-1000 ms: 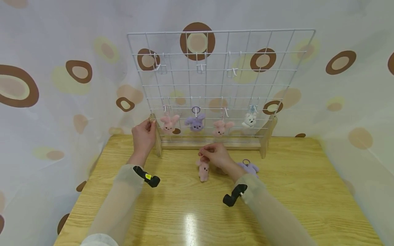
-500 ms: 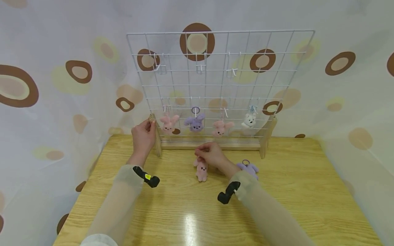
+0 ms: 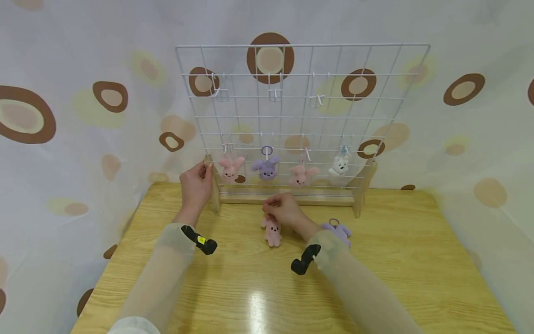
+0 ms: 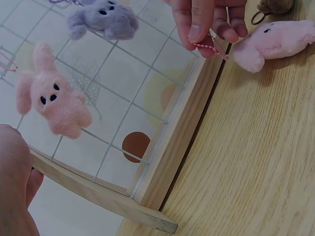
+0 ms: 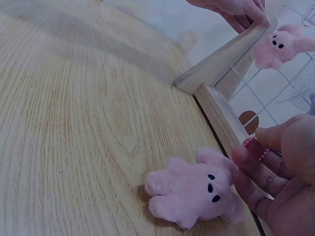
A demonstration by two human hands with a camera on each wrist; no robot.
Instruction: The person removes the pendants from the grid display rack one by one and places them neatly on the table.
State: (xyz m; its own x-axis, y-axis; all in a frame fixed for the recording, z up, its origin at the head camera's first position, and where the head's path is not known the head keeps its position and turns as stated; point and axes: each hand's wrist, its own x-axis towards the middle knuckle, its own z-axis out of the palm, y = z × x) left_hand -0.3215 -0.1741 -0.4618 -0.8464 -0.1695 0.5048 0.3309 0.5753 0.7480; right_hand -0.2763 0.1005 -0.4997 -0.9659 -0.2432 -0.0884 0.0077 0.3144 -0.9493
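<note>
My left hand [image 3: 196, 185] grips the top of the left wooden support [image 3: 214, 192] of a display stand, fingers and thumb on either side. With thumb and fingertips, my right hand [image 3: 288, 211] pinches the pink bead chain [image 4: 211, 48] of a plush bunny keychain [image 3: 273, 234]. That pink bunny lies face up on the table in the right wrist view, its ears by my fingers. Above, a pink bunny [image 3: 230, 170], a purple bunny [image 3: 267, 170], another pink bunny [image 3: 301, 177] and a white bear [image 3: 340, 165] hang from hooks on the white wire grid [image 3: 300, 45].
To the right of my right hand, a purple plush keychain [image 3: 337, 230] lies on the wooden table [image 3: 225, 287]. A brown plush [image 4: 275, 6] with a metal ring shows beside the pink bunny. Bare hooks [image 3: 275, 93] sit along the grid's upper part.
My right hand has shifted slightly left, drawing the pink bunny a little left along with it. The left hand stays on the wooden support.
</note>
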